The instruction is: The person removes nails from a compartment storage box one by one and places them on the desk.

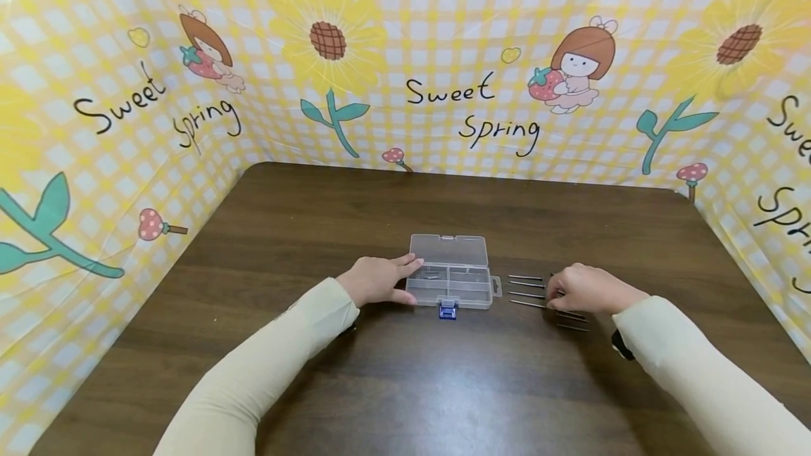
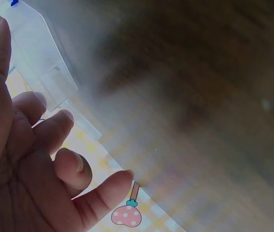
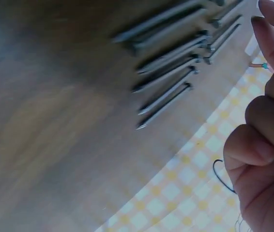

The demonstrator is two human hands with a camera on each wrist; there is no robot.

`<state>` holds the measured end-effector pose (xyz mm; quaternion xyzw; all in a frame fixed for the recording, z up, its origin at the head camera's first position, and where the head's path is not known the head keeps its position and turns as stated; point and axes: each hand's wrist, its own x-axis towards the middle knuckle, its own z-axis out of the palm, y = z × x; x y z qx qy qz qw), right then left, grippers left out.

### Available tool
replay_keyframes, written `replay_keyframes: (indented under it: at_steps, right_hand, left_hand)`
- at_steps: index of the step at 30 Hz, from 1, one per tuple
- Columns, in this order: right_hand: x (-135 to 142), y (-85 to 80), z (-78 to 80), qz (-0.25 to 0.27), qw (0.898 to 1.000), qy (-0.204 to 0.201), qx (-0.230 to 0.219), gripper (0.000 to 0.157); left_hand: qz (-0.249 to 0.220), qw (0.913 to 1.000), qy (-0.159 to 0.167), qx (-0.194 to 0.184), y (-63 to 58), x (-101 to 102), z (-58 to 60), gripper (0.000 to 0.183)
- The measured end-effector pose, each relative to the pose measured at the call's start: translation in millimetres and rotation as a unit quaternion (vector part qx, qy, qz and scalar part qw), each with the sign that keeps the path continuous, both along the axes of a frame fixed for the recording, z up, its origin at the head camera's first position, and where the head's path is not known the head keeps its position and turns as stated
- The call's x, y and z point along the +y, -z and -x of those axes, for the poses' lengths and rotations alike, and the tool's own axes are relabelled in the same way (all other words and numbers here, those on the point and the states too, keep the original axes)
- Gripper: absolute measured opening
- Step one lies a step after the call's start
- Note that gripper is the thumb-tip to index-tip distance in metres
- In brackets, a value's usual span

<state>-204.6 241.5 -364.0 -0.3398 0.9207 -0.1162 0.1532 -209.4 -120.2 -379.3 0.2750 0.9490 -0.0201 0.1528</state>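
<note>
A clear plastic compartment box (image 1: 469,303) lies on the table with its lid (image 1: 448,252) folded back and a blue latch (image 1: 447,311) at the front. My left hand (image 1: 378,280) is at its left side, fingers spread, fingertips over the back left corner and thumb by the front left. Small metal pieces (image 1: 432,275) lie in the back left compartment. To the right, my right hand (image 1: 586,288) is low over two groups of metal nails (image 1: 526,284), other fingers curled. Its thumb and index fingertips (image 3: 267,36) come close together; I cannot tell whether they pinch a nail.
The dark wooden table (image 1: 355,203) runs to a yellow checked cloth (image 1: 418,27) standing behind and along both sides. A hanging tab (image 1: 497,286) sticks out from the box's right side towards the nails. Nails of the nearer group (image 1: 573,327) lie below my right hand.
</note>
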Motion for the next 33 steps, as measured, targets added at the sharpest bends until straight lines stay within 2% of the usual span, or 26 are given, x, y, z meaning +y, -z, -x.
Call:
replay_keyframes:
  at_steps: [6,13,19,23,29,33]
  right_hand:
    - [-20.5,2.3,16.7,0.028,1.000,-0.006,0.007,0.007]
    - [-49.6,4.3,31.2,0.033,0.999,-0.030,0.026,0.007]
    - [-78.7,4.7,38.7,0.035,0.999,-0.027,0.006,0.010]
    - [-95.1,4.3,42.7,0.042,0.998,-0.039,0.009,0.011]
    - [-121.2,0.0,46.6,0.054,0.997,-0.049,-0.014,0.013]
    - [-139.4,1.4,52.3,0.052,0.997,-0.062,-0.008,0.013]
  left_hand:
    - [0.000,1.0000,-0.007,-0.003,2.2,-1.6,1.9,0.081]
    - [0.000,1.0000,-0.004,0.005,2.8,-2.6,2.3,0.081]
    - [-0.004,1.0000,0.000,0.001,2.7,-0.9,0.5,0.080]
    - [-0.003,1.0000,-0.001,-0.001,1.7,0.1,-0.5,0.079]
    - [0.004,1.0000,-0.002,0.004,2.1,0.6,0.0,0.080]
    - [0.007,0.9999,0.002,0.010,2.2,0.7,0.6,0.080]
